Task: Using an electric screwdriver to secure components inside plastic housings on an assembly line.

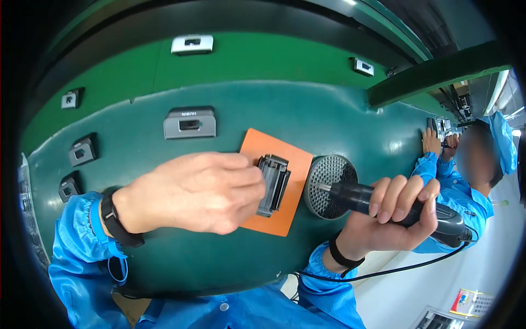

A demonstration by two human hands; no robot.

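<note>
A person's left hand [200, 192] is gripping a dark grey plastic housing [273, 185] at its near edge, fingers curled tight, pressing it onto an orange pad [289, 156] lying beneath the fingertips. The right hand [392, 216] is wrapping closed around a black electric screwdriver [394, 207], its tip hovering just right of the housing, above a round perforated tray [330, 186].

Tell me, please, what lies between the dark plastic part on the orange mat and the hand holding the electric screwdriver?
In the head view, a round perforated tray sits between the dark plastic part and the right hand.
</note>
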